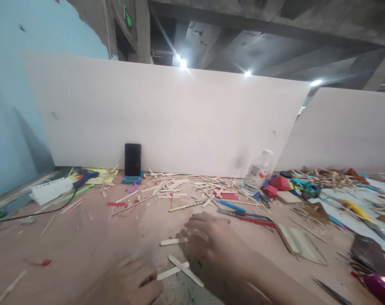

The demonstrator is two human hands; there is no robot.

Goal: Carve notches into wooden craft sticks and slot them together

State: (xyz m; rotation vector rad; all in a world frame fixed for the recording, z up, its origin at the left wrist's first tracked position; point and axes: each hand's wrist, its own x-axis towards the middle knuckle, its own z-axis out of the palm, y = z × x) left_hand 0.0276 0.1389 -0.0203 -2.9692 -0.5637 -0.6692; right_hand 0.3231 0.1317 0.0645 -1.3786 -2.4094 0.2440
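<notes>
Low in the view, my left hand (135,279) is blurred, its fingers curled toward the thumb. A craft stick (181,267) begins right beside those fingers; whether they grip it is hidden. Across it lies a second craft stick (186,271), slanting down to the right. My right hand (205,235) is palm down over the table, fingers bent and smeared by motion. From under its fingertips a third craft stick (171,242) points left, and I cannot tell if the hand holds it.
Loose sticks (173,186) lie along the white board (167,118). A phone (133,159), glue gun (84,177) and corded sheets stand left. A bottle (258,171), blue pen (229,205), red-handled tool (259,221), wood block (302,243) and tweezers (330,290) are right.
</notes>
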